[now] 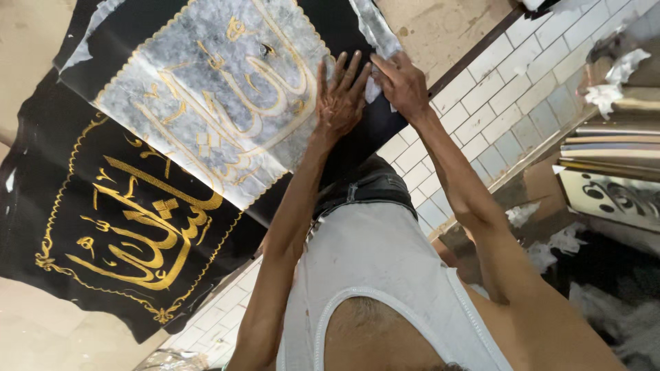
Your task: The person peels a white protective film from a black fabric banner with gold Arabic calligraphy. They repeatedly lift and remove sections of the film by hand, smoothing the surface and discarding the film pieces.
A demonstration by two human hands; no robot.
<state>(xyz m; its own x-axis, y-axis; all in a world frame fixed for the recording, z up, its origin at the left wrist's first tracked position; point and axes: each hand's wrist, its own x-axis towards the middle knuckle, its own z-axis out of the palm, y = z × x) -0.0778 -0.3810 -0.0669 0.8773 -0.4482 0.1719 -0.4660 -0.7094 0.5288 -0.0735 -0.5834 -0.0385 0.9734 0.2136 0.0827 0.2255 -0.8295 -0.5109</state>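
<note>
Both hands, left hand [340, 96] and right hand [402, 82], seemingly press white backing paper [206, 103] on black cloth [41, 199].

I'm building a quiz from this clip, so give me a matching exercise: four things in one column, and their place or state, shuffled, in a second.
Things:
1. left hand
2. right hand
3. white backing paper
4. bare gold embroidery

Places or states:
A. at the cloth's edge, pinching paper
B. lower left, uncovered on black cloth
C. flat, fingers spread, on the cloth
D. thin layer covering the upper design

Pairs: 1-C, 2-A, 3-D, 4-B
</note>
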